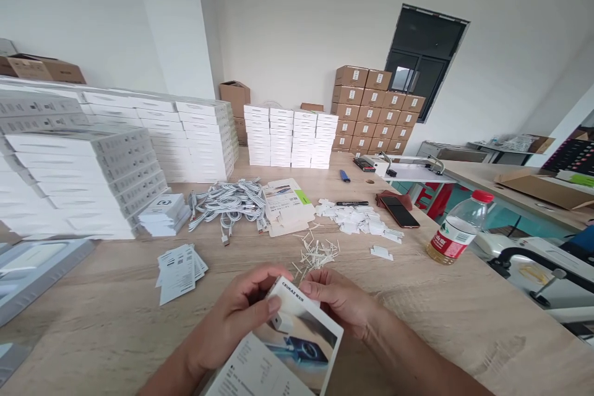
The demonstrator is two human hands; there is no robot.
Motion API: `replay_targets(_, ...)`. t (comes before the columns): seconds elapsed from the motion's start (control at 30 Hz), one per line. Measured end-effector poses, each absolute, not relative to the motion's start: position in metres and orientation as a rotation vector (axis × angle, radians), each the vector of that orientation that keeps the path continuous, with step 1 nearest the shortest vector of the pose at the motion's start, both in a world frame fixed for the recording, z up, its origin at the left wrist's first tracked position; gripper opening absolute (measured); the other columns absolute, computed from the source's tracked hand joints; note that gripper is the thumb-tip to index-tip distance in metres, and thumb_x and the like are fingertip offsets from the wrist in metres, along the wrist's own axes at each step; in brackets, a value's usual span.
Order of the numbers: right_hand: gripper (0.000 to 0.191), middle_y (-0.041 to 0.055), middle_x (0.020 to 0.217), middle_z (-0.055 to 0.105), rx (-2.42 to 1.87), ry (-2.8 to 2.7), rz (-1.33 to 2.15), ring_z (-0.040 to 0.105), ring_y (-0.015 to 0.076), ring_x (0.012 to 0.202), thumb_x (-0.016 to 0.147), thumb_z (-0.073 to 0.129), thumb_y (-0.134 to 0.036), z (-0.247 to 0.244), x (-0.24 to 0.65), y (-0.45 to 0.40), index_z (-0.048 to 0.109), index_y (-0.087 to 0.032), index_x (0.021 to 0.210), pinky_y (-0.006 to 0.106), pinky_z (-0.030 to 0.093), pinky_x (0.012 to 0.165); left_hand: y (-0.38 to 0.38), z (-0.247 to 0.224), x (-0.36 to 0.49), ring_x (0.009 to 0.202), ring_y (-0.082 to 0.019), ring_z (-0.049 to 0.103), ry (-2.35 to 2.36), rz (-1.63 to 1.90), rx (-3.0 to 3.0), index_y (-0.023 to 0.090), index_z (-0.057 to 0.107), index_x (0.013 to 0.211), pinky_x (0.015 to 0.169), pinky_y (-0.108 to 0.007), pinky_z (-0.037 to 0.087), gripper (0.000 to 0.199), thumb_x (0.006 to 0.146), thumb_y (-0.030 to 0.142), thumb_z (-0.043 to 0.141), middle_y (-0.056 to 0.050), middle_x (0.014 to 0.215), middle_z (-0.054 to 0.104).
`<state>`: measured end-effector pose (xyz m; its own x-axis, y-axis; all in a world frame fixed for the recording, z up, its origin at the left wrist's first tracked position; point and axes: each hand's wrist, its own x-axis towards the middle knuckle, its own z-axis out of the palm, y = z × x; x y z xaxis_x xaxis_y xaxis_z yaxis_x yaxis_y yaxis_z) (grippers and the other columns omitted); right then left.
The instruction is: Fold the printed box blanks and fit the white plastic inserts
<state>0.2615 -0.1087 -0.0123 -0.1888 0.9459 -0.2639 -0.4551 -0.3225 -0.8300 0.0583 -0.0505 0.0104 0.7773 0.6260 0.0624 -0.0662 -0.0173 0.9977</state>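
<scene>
A white printed product box (297,340) is tilted close in front of me, with a picture and the lettering CEUKAZ on it. My left hand (245,306) grips its far left corner, thumb on the printed face. At the far right edge, my right hand (341,297) pinches the box with thumb and bent fingers; the fingertips are partly hidden behind it. Beyond the hands lies a loose pile of small white sticks (320,253). Printed leaflets (180,272) are spread to the left of my left hand.
Stacked white boxes (88,179) stand at the left, near coiled white cables (232,204). White paper pieces (357,219), a marker (352,203), a phone (400,211) and a red-capped bottle (459,229) lie or stand to the right. Brown cartons (371,111) are piled at the back.
</scene>
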Motion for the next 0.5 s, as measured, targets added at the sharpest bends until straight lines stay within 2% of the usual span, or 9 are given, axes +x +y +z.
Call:
replay_targets(0.13, 0.047, 0.0034, 0.069, 0.07, -0.96, -0.783, 1.693, 0.063, 0.0147, 0.062, 0.074, 0.075, -0.059, -0.007, 0.268, -0.11, 0.069, -0.013, 0.078, 0.026, 0.047, 0.064, -0.054, 0.014, 0.066, 0.075, -0.015, 0.059, 0.544, 0.66, 1.398, 0.023, 0.064, 0.111, 0.066, -0.023, 0.047, 0.029, 0.087, 0.038, 0.067, -0.002, 0.089, 0.066)
replay_targets(0.2, 0.052, 0.0064, 0.077, 0.071, -1.005, -0.802, 1.641, 0.066, 0.0194, 0.072, 0.08, 0.066, -0.065, -0.006, 0.276, -0.11, 0.071, -0.014, 0.087, 0.03, 0.05, 0.071, -0.053, 0.016, 0.068, 0.071, -0.015, 0.06, 0.582, 0.712, 1.342, 0.023, 0.064, 0.109, 0.063, -0.022, 0.046, 0.028, 0.086, 0.039, 0.067, -0.001, 0.086, 0.066)
replay_targets(0.3, 0.052, 0.0058, 0.08, 0.069, -1.151, -0.94, 1.344, 0.064, 0.0206, 0.074, 0.08, 0.065, -0.066, -0.011, 0.289, -0.106, 0.072, -0.016, 0.094, 0.032, 0.05, 0.07, -0.051, 0.015, 0.067, 0.063, -0.013, 0.059, 0.562, 0.738, 1.184, 0.021, 0.067, 0.102, 0.059, -0.022, 0.044, 0.024, 0.082, 0.034, 0.069, 0.0, 0.078, 0.066)
replay_targets(0.4, 0.04, 0.0029, 0.074, 0.066, -1.292, -1.108, 0.976, 0.06, 0.0183, 0.068, 0.075, 0.075, -0.057, -0.021, 0.292, -0.097, 0.072, -0.018, 0.084, 0.03, 0.047, 0.064, -0.052, 0.015, 0.063, 0.066, -0.015, 0.061, 0.414, 0.629, 0.994, 0.017, 0.072, 0.096, 0.065, -0.024, 0.047, 0.029, 0.069, 0.028, 0.076, -0.003, 0.078, 0.069)
replay_targets(0.5, 0.035, 0.003, 0.07, 0.066, -1.286, -1.291, 0.837, 0.059, 0.0201, 0.064, 0.071, 0.078, -0.052, -0.026, 0.274, -0.08, 0.071, -0.019, 0.08, 0.032, 0.048, 0.06, -0.057, 0.016, 0.061, 0.068, -0.017, 0.063, 0.247, 0.515, 0.946, 0.016, 0.075, 0.09, 0.072, -0.027, 0.048, 0.028, 0.064, 0.025, 0.075, -0.004, 0.079, 0.071)
